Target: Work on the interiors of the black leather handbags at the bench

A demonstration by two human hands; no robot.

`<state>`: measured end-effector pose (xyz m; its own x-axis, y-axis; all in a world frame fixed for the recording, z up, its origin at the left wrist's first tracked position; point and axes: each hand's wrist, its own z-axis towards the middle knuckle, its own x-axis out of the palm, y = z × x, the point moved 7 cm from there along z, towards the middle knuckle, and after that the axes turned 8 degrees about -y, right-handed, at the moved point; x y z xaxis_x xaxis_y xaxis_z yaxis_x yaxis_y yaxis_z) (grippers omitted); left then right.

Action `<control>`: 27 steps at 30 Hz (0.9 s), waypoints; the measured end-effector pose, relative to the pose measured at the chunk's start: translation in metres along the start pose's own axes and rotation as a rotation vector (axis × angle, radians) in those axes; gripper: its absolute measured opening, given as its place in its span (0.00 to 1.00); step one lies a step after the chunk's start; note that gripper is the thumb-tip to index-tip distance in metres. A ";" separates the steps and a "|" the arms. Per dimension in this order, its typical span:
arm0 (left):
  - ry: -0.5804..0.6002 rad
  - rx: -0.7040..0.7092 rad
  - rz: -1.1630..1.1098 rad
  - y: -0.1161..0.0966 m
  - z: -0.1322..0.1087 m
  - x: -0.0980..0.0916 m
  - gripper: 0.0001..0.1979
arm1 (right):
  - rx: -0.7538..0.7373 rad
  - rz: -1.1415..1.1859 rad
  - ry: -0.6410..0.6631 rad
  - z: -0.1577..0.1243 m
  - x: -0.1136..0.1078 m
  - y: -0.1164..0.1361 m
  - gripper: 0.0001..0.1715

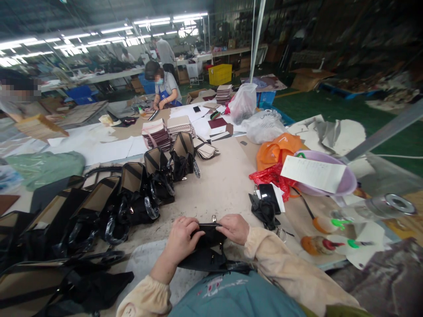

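Note:
A black bag piece [208,257] lies at the table's near edge, against the teal apron. Its upper edge is pinched on the left by my left hand [185,237], thumb over the edge. On the right, my right hand [234,228] grips the same edge, next to a small metal clasp [214,218] that stands up between the hands. Inside the black piece it is too dark to make out detail. Several black bags with tan inner panels [132,178] stand in a row to the left, with clear plastic wrap round their handles.
Stacked panels [180,127] stand behind the bags. To the right are a black pouch [264,209], a red bag [274,178], a purple basin [346,180] and orange-based bottles [312,244]. A metal pole crosses at right. A masked person [168,90] works across the table.

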<state>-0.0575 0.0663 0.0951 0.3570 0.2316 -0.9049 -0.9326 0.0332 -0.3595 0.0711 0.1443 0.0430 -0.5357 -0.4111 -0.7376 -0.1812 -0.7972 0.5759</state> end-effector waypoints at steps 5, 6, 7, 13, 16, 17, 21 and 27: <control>-0.010 0.002 -0.018 0.000 0.003 0.001 0.10 | -0.009 -0.006 0.002 0.001 0.001 0.000 0.15; -0.009 0.001 -0.017 0.001 0.004 0.002 0.10 | -0.005 0.006 -0.005 0.001 0.001 -0.001 0.15; -0.006 -0.001 -0.013 0.001 0.004 0.002 0.11 | -0.001 0.020 -0.012 0.001 0.000 -0.001 0.15; 0.006 -0.045 0.018 0.003 0.007 0.006 0.11 | 0.016 0.002 0.030 0.003 0.000 -0.003 0.17; 0.008 -0.069 0.019 0.004 0.007 0.007 0.11 | 0.009 -0.035 0.064 0.005 0.000 -0.003 0.18; 0.010 -0.073 0.018 0.004 0.007 0.007 0.10 | 0.008 -0.033 0.067 0.006 -0.001 -0.003 0.18; 0.016 -0.075 0.006 0.003 0.008 0.008 0.09 | 0.009 -0.033 0.080 0.007 0.000 -0.004 0.17; 0.007 -0.094 -0.008 0.004 0.010 0.008 0.08 | 0.040 -0.002 0.061 0.006 0.000 -0.004 0.17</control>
<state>-0.0594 0.0783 0.0888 0.3653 0.2252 -0.9032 -0.9206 -0.0563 -0.3864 0.0670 0.1496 0.0426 -0.4845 -0.4368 -0.7579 -0.2158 -0.7800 0.5874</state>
